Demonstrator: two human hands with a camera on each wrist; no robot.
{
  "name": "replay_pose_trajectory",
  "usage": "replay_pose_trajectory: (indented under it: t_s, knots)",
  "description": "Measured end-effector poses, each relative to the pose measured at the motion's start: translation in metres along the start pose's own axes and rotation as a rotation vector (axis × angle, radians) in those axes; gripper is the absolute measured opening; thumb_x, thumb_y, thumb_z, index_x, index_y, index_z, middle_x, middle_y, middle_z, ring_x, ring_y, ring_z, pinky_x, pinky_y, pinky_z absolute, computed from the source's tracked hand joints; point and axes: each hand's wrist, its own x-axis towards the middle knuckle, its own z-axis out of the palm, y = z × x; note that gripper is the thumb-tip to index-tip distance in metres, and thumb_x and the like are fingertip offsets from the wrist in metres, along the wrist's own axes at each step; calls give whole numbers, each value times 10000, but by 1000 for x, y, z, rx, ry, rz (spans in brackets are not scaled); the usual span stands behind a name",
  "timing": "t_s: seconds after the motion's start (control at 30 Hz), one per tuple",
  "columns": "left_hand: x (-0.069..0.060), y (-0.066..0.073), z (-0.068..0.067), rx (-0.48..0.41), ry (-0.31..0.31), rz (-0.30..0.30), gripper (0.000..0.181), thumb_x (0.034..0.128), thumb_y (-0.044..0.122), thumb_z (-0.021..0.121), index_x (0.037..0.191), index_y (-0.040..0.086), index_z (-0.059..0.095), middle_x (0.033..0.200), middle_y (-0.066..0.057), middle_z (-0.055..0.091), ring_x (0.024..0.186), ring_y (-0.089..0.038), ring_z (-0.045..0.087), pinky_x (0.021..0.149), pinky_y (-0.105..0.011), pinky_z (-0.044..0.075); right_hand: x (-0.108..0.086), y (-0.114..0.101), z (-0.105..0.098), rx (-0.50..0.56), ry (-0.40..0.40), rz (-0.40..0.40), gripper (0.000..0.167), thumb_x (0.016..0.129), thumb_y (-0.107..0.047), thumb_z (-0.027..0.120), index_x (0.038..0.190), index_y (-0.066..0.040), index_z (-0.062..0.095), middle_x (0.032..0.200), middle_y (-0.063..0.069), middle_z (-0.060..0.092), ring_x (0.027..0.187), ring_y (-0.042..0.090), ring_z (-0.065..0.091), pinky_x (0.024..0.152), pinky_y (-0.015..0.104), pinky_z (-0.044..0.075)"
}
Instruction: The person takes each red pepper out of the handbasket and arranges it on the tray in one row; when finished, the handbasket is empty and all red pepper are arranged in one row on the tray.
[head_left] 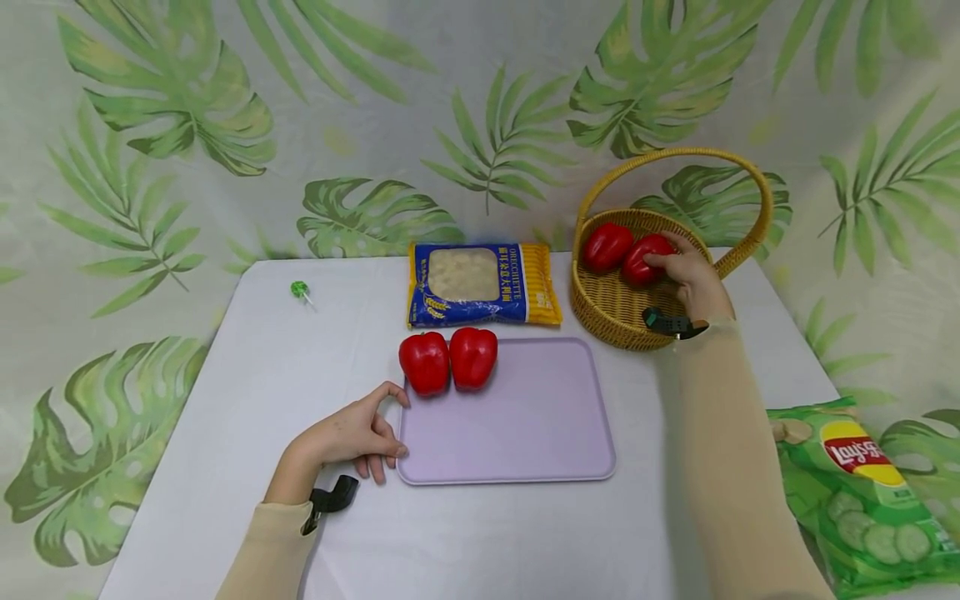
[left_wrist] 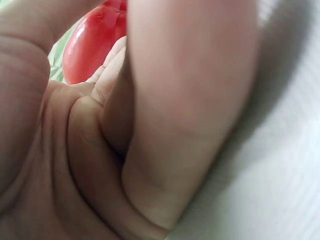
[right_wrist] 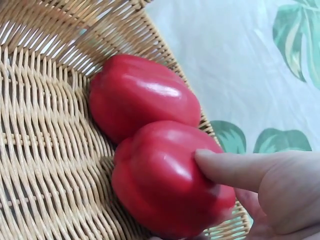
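In the head view, my right hand (head_left: 692, 275) reaches into the wicker basket (head_left: 611, 321) and grips a red bell pepper (right_wrist: 160, 175), thumb on its near side. A second red bell pepper (right_wrist: 142, 95) lies against it in the basket. Two more red bell peppers (head_left: 425, 364) (head_left: 474, 358) stand side by side at the upper left of the lilac tray (head_left: 525, 425). Beside the tray's left edge is my left hand (head_left: 348, 433), index finger and thumb spread apart at the rim, the other fingers bent on the table.
A blue and yellow pasta bag (head_left: 480, 285) lies behind the tray. Far left on the white table (head_left: 225, 417) is a green lollipop (head_left: 300, 289). A green chip bag (head_left: 862, 500) sits at the lower right. The basket's tall handle (head_left: 761, 196) arches above it.
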Motion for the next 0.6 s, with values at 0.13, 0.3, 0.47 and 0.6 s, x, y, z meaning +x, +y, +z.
replay_pose_trajectory:
  t_s: [0.13, 0.3, 0.47, 0.6]
  knots:
    - [0, -1, 0, -6, 1, -2, 676, 938, 204, 828, 1420, 150, 358, 771, -97, 755, 560, -248, 744, 502, -310, 597, -2, -3, 1, 54, -8, 13, 802, 1078, -108, 565, 1709, -352, 135, 1807, 66, -33, 1649, 324, 158, 1317, 521, 286]
    - [-1, -1, 1, -6, 1, 1, 673, 939, 205, 827, 1422, 151, 361, 771, -96, 755, 560, -245, 745, 502, -315, 599, -5, -8, 2, 112, -29, 19, 821, 1080, -79, 544, 1711, -356, 98, 1803, 49, -78, 1649, 332, 140, 1311, 540, 276]
    - [-1, 0, 2, -4, -2, 3, 673, 941, 207, 825, 1424, 152, 360, 772, -96, 754, 561, -245, 745, 503, -316, 600, -10, -13, 4, 88, -16, -16, 812, 1078, -89, 552, 1714, -327, 106, 1802, 64, -59, 1648, 340, 141, 1303, 548, 283]
    - [0, 0, 1, -5, -1, 1, 679, 939, 210, 828, 1426, 152, 358, 771, -98, 753, 560, -247, 745, 504, -318, 602, -15, -18, 4, 82, 2, -37, 804, 1075, -110, 573, 1709, -345, 140, 1804, 58, -17, 1647, 332, 175, 1296, 535, 307]
